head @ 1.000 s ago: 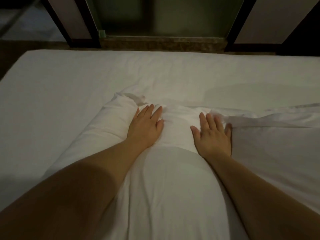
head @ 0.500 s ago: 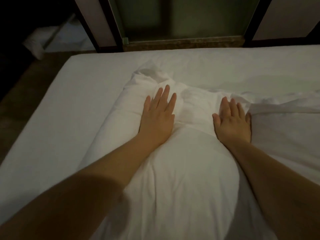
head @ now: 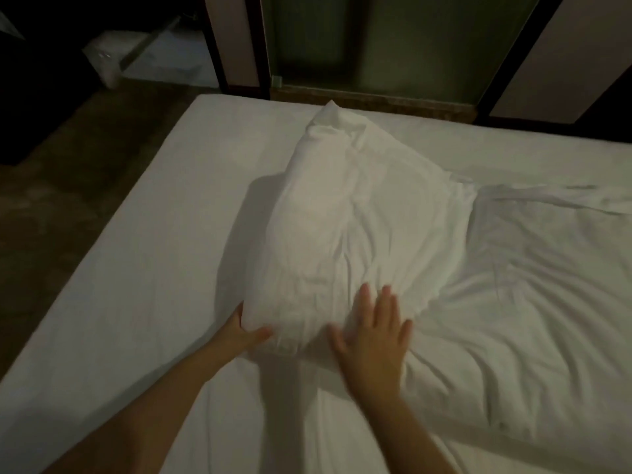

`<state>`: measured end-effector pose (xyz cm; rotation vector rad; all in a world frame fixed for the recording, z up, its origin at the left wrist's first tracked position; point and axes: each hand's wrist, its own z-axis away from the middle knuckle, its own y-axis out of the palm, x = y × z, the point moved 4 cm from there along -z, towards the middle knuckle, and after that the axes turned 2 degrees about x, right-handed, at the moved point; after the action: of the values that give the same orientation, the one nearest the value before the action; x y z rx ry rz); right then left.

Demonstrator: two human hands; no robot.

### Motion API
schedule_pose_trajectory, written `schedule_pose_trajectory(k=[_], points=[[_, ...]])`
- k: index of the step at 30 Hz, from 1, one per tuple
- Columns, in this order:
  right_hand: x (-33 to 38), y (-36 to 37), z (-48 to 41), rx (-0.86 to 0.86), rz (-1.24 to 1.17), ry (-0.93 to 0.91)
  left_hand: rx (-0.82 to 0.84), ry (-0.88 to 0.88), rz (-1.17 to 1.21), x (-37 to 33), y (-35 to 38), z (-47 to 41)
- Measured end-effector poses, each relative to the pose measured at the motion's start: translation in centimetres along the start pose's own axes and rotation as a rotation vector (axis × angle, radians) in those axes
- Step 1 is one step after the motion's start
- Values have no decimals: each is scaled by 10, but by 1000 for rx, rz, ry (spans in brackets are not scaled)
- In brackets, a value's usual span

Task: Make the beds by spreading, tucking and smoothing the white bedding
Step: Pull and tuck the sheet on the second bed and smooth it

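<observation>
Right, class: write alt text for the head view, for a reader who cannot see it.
A person's left hand grips the near corner of a white pillow on a white-sheeted bed, while the right hand rests flat on its near end. A rumpled white duvet lies beside it on the right, in a dim room.

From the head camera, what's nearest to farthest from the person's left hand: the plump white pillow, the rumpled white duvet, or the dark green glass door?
1. Plump white pillow: the left hand grips its near corner.
2. Rumpled white duvet: spread to the hand's right.
3. Dark green glass door: beyond the bed's far edge.
</observation>
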<state>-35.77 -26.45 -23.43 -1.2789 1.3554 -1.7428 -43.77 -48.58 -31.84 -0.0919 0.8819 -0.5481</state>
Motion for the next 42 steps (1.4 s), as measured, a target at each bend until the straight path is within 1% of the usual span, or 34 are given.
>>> schedule_pose_trajectory(k=[2,4,8,11,12,16,18,20,23,25,26,28,29,30,31,33,34,35,37,38,39,40,42], points=[[19,21,39,115,104,-73,36,-17,-14,10,-4,-2],[24,34,54,204,192,-88,93,5,67,-5,-7,5],[25,33,50,184,343,-18,93,-19,276,-19,0,9],[39,24,56,152,370,75,35,-69,230,-21,-3,24],[47,20,60,133,381,79,46,-56,200,-22,-5,28],[76,7,79,101,332,105,162,63,129,-21,-14,65],[88,1,95,83,321,138,230,119,110,-14,-17,98],[92,-3,121,48,354,116,307,150,108,3,-20,136],[91,-6,180,70,338,-30,421,139,46,47,-23,185],[96,-11,218,99,351,-186,491,121,-19,80,-23,211],[101,-15,230,101,335,-302,512,105,-45,95,-21,219],[119,-24,236,114,301,-621,464,82,-46,121,-15,226],[129,-27,231,147,358,-777,414,82,-15,129,-11,227],[142,-27,223,178,465,-927,365,93,21,135,-8,230],[154,-24,215,232,583,-1033,321,99,45,141,-4,232],[169,-9,204,450,849,-1098,266,122,53,157,-2,233],[171,0,200,538,922,-1099,255,147,73,165,-4,232],[174,6,198,577,970,-1115,243,184,141,174,-9,229],[185,19,200,578,1037,-1207,155,240,414,187,-31,224],[191,25,203,587,1064,-1262,92,240,555,189,-42,220],[195,31,203,617,1100,-1277,40,228,658,188,-53,215],[199,37,203,659,1132,-1261,13,230,712,183,-62,209],[208,45,203,691,1131,-1258,45,249,749,166,-67,197]])
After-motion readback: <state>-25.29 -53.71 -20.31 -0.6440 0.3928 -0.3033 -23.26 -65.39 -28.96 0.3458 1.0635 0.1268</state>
